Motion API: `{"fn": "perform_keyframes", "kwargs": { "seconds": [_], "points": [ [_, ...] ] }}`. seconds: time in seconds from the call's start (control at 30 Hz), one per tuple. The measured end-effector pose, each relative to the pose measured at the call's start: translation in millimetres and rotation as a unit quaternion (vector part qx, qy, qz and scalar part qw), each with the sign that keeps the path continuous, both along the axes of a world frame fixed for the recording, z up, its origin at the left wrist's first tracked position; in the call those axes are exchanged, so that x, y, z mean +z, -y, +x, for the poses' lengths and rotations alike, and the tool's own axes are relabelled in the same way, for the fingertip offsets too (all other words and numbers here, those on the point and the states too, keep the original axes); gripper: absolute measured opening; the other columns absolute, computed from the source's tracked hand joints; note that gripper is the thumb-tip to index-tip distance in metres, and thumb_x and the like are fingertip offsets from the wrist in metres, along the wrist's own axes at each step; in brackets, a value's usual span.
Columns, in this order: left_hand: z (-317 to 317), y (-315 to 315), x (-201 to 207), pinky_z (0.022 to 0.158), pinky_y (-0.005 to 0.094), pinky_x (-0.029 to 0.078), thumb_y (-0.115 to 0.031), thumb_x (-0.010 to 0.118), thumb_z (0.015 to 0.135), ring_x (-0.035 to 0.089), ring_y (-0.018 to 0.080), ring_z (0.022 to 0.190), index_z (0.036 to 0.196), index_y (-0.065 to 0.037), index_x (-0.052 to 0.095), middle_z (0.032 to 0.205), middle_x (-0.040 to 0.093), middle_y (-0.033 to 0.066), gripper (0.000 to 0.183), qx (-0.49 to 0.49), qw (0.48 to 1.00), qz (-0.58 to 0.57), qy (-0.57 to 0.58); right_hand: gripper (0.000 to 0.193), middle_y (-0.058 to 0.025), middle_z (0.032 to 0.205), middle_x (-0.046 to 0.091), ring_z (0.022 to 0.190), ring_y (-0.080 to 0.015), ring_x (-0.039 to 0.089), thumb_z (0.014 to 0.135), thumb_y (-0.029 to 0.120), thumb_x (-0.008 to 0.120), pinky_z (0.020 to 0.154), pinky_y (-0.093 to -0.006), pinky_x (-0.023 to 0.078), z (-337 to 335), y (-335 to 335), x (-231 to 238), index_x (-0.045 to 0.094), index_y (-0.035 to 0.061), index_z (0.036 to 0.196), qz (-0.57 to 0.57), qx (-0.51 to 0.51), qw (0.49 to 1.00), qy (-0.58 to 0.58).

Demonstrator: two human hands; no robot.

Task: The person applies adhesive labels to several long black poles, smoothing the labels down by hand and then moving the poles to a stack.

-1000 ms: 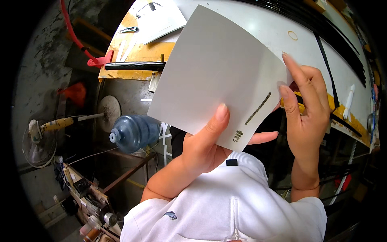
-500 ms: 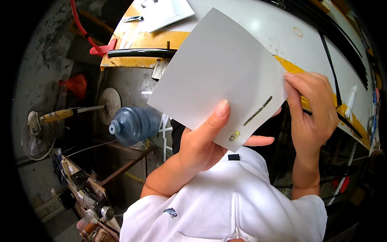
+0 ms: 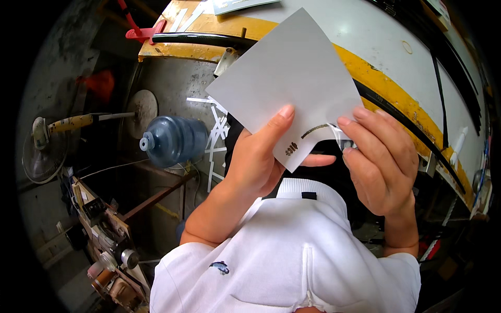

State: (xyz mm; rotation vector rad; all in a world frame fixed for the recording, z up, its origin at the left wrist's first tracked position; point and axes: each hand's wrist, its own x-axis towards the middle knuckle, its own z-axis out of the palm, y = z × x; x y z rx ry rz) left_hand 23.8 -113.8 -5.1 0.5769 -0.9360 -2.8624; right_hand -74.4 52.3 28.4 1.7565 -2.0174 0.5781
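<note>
At the card's (image 3: 292, 68) four o'clock, the right hand (image 3: 383, 161) has now bent it (pinching, apparently), leaving the left hand (image 3: 258, 156), gripping at seven o'clock, to steady it.

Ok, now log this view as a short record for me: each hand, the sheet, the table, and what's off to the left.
Left hand: grip on sheet, thumb on top
Right hand: at the sheet's curled lower-right edge; pinch unclear
Sheet: pale grey, dark markings near lower edge
Table: white top, yellow border, black tube on it
Left side: blue jug, fan, white strips
</note>
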Motion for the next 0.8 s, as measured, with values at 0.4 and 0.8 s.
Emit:
{"fn": "perform_keyframes", "kwargs": {
  "seconds": [0.4, 0.8],
  "points": [
    [26, 17, -19, 0.072, 0.0507, 0.061, -0.022, 0.058, 0.094, 0.064, 0.035, 0.099, 0.128, 0.007, 0.041, 0.117, 0.056, 0.0239, 0.048, 0.033, 0.998, -0.05, 0.026, 0.011, -0.0249, 0.114, 0.061, 0.103, -0.0196, 0.059, 0.097, 0.01, 0.041, 0.095, -0.0355, 0.045, 13, 6, -4, 0.043, -0.0009, 0.1, -0.063, 0.037, 0.647, 0.759],
    [85, 57, -50, 0.057, 0.0351, 0.062, -0.017, 0.064, 0.088, 0.065, 0.0233, 0.089, 0.125, 0.007, 0.045, 0.109, 0.058, 0.0174, 0.048, 0.073, 0.979, -0.127, 0.14, 0.012, -0.0346, 0.107, 0.061, 0.101, -0.0394, 0.065, 0.098, 0.014, 0.036, 0.082, -0.0429, 0.057, 15, 18, -7, 0.036, 0.002, 0.1, -0.048, 0.025, 0.547, 0.835]
  ]
}}
